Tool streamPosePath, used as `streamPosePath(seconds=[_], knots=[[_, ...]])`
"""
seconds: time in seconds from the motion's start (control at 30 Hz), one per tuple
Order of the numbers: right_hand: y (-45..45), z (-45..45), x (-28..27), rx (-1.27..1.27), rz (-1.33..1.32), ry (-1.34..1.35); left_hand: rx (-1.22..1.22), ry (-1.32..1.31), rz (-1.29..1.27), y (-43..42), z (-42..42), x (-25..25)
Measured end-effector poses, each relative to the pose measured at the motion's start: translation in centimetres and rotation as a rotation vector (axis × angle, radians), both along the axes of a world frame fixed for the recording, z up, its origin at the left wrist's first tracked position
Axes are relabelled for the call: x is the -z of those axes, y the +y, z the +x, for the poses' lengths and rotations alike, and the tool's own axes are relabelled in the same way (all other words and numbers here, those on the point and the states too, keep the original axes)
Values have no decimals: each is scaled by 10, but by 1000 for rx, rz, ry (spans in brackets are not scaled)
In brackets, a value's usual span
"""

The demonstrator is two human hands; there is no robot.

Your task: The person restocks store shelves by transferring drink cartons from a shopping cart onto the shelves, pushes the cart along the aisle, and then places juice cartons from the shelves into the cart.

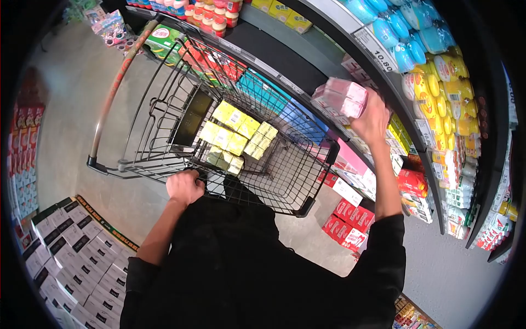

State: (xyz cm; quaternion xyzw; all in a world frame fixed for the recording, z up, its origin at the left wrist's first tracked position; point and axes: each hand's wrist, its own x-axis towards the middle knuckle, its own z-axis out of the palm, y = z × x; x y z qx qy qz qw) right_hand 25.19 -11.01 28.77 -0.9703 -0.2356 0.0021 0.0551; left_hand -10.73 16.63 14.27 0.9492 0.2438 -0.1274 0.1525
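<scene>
My right hand point(373, 119) is closed on a pink multipack point(346, 97), held at the shelf edge beside other pink packs point(357, 70). My left hand point(185, 186) is closed round the near side rim of the black wire shopping cart point(285, 189). Inside the cart, toward its handle end, lie several yellow packs point(236, 122) next to a block of small pale yellow cartons point(261, 140). Another dark-shaded yellow pack point(224, 160) lies nearest my left hand.
Shelves with blue bottles point(378, 33) and yellow bottles point(438, 98) curve along the right. Red packs point(346, 223) sit on the floor beyond the cart's front. Stacked white boxes point(82, 263) stand at lower left. The cart handle point(118, 82) is at upper left.
</scene>
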Motion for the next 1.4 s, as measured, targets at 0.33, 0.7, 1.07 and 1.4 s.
streamPosePath(seconds=[0.33,0.7,1.07,1.4], knots=[[48,-152,-64,-987,303,-136,-736,168,-2212,-13,81,-69],[49,-213,-16,-1042,409,-217,-727,-132,-2510,-40,52,-89],[49,-253,38,185,1533,1276,-617,-526,-1936,-37,79,-115],[34,-225,43,283,1458,1398,-338,-475,-1453,-55,72,-142]])
